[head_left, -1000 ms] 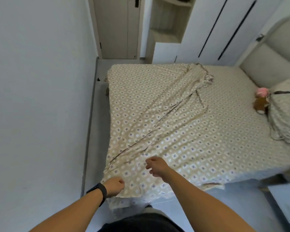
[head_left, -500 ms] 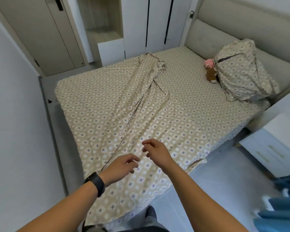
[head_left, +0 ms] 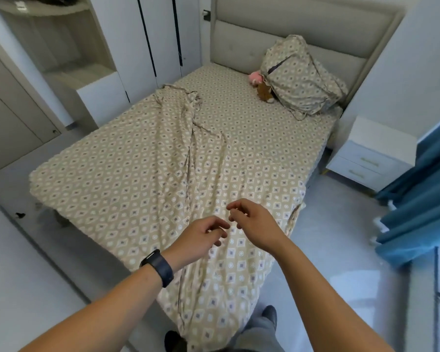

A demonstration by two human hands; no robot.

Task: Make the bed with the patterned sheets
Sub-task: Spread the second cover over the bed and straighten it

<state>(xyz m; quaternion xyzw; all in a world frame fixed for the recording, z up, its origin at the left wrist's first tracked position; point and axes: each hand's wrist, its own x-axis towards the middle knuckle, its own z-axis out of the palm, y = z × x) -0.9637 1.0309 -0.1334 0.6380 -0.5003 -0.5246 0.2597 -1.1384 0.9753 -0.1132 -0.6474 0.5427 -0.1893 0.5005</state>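
Observation:
A beige sheet with a diamond pattern (head_left: 127, 174) covers the bed. A second loose sheet of the same pattern (head_left: 188, 138) lies rumpled in a long ridge down the middle and hangs over the near corner. My left hand (head_left: 201, 237), with a black wristband, hovers just above the sheet near that corner, fingers loosely curled and holding nothing. My right hand (head_left: 252, 224) hangs beside it, fingers also loosely bent and empty. A pillow in matching fabric (head_left: 300, 74) leans on the grey headboard (head_left: 302, 26).
A pink and a brown soft toy (head_left: 261, 85) lie by the pillow. A white nightstand (head_left: 374, 153) stands right of the bed, blue curtains (head_left: 422, 194) beyond it. White wardrobes (head_left: 160, 34) and shelves stand behind. A narrow floor strip runs along the bed's left side.
My view has swung right toward the headboard. Both hands have let go of the sheet's edge, lifted, and now hang loose above the near corner.

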